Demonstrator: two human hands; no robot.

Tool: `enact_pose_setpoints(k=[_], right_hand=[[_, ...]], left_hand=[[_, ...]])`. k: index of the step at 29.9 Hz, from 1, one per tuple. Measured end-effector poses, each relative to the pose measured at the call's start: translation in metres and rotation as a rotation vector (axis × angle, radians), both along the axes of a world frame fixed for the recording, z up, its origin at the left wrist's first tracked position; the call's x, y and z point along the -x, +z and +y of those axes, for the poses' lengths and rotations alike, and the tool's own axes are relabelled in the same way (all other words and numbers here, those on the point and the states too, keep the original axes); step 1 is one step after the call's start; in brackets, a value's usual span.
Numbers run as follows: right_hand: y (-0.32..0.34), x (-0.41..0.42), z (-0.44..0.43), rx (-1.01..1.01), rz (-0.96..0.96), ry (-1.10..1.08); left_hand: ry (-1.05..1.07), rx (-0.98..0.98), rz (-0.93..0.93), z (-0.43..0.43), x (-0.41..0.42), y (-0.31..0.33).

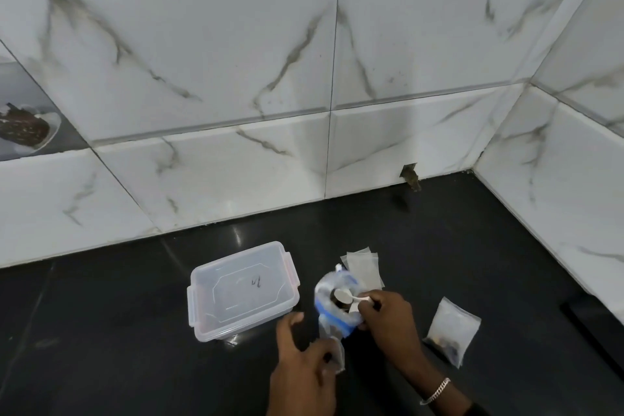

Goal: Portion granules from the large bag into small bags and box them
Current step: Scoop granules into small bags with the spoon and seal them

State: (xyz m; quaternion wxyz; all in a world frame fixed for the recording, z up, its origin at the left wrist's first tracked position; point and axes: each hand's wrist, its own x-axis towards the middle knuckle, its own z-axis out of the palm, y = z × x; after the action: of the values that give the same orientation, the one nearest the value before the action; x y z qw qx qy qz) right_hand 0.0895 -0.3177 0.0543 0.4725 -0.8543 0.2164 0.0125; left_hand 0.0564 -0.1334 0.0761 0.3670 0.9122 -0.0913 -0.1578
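1. Fingers (371,306) of the right hand (391,324) pinch the handle of a small white plastic spoon (344,297). Its bowl sits in the open mouth of the large clear blue-trimmed bag (339,321).
2. The left hand (304,371) grips a small clear plastic bag (336,353) with curled fingers, at the large bag's 6 o'clock.
3. On the black countertop (118,331), a lidded clear plastic box (243,290) stands at 9 o'clock, flat empty small bags (363,265) lie at 1 o'clock, and a filled small bag (452,331) lies at 4 o'clock.

There were one lidded box (243,290), one large bag (332,312), one spoon (349,297), one filled small bag (452,331) at four o'clock and one held small bag (334,353); the stacked empty bags (363,267) could not be counted.
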Motion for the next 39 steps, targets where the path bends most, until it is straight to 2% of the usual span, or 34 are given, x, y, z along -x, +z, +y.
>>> enact_pose_setpoints(k=[4,7,9,11,13,17,21,25,29,33,39], right_hand=[[0.000,0.006,0.001,-0.138,0.022,-0.119],[-0.002,0.008,0.007,-0.196,0.061,-0.098],[-0.002,0.009,0.009,-0.150,0.053,-0.079],[-0.006,0.009,0.007,-0.017,0.052,-0.022],[-0.006,0.008,0.004,0.088,0.127,0.064],[-0.005,0.002,-0.005,-0.041,0.242,0.031],[0.001,-0.005,-0.020,-0.206,0.323,-0.100],[0.012,-0.010,-0.030,-0.217,0.260,-0.146],[0.018,-0.011,-0.019,-0.091,0.192,-0.064],[0.019,-0.009,-0.011,-0.028,0.154,-0.027],[0.033,-0.001,-0.010,-0.083,0.110,-0.091]], left_hand=[[-0.006,0.072,0.163,0.006,-0.010,-0.015],[-0.079,0.090,0.127,-0.001,-0.019,-0.023],[-0.080,0.101,0.087,-0.006,-0.027,-0.027],[-0.068,0.108,0.054,-0.010,-0.032,-0.027],[-0.101,0.095,0.027,-0.014,-0.036,-0.026],[-0.207,0.078,0.011,-0.021,-0.043,-0.017],[-0.165,0.132,0.018,-0.011,-0.048,-0.013],[-0.060,0.207,0.103,0.005,-0.043,-0.019],[-0.025,0.172,0.150,0.017,-0.030,-0.030],[0.015,0.130,0.086,0.023,-0.022,-0.031],[0.073,0.095,-0.046,0.037,-0.017,-0.003]])
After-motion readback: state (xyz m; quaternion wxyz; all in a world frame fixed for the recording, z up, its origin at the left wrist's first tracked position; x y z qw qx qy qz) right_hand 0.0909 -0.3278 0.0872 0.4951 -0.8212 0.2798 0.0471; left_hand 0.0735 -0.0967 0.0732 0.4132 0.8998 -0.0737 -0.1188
